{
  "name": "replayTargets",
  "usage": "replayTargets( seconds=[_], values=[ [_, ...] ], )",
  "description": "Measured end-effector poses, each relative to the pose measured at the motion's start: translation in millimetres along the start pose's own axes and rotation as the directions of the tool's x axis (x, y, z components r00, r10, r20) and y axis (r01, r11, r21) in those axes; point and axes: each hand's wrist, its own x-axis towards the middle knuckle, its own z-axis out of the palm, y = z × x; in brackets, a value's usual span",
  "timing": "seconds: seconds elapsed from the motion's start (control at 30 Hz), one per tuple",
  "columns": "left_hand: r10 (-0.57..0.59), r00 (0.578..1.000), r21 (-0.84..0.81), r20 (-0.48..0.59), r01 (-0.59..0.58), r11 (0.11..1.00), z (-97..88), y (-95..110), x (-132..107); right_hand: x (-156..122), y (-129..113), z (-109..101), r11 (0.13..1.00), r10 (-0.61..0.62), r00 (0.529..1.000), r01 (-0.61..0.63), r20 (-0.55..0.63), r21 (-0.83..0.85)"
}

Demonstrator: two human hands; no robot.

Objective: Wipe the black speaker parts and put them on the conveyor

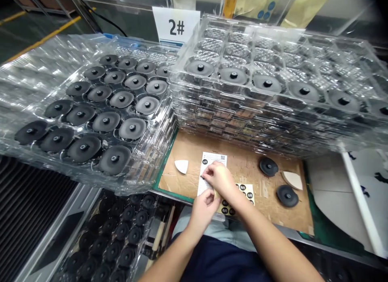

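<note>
Cardboard-topped bench (242,163) | sign (176,25) "2#" | sticker sheet (247,190) "8月" | left fingers (206,194), right fingers (210,171) curled; cannot tell if gripping

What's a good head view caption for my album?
Left hand and right hand over a white sheet, black discs nearby.

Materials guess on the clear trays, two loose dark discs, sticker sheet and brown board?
Clear trays: thin glossy plastic; see-through, sharp glare.
Dark discs: matte; plastic or rubber, can't tell which.
Sticker sheet: probably paper; flat, pale yellow backing.
Brown board: likely cardboard; dull, tan, marked surface.
</note>
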Motion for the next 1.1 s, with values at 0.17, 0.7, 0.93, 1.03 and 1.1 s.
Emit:
replayTargets(
  seconds=[0.17, 0.7, 0.93, 1.03, 1.1],
  values=[
    [0.007, 1.0, -0.006, 0.0, -0.007, 1.0, 0.1, 1, 0, -4, 2, 4, 0.999, -0.045, 0.998, 0.044, -0.054, -0.022],
    [0.007, 1.0, 0.026, -0.006, -0.006, 1.0, -1.3, 2, 1, 2, 6, 4, 0.998, -0.057, 0.997, 0.055, -0.058, -0.034],
    [-0.021, 1.0, 0.005, 0.002, 0.021, 1.0, -1.5, 7, 1, 3, 10, -13, 0.988, -0.142, 0.986, 0.136, 0.091, 0.07],
    [-0.042, 0.999, -0.018, 0.001, 0.042, 0.999, -2.9, 7, 0, -4, 18, -30, 0.98, -0.156, 0.979, 0.138, 0.13, 0.142],
    [-0.053, 0.999, -0.036, -0.001, 0.053, 0.998, -4.2, 7, -1, -14, 28, -41, 0.978, -0.141, 0.981, 0.117, 0.131, 0.175]
  ],
)
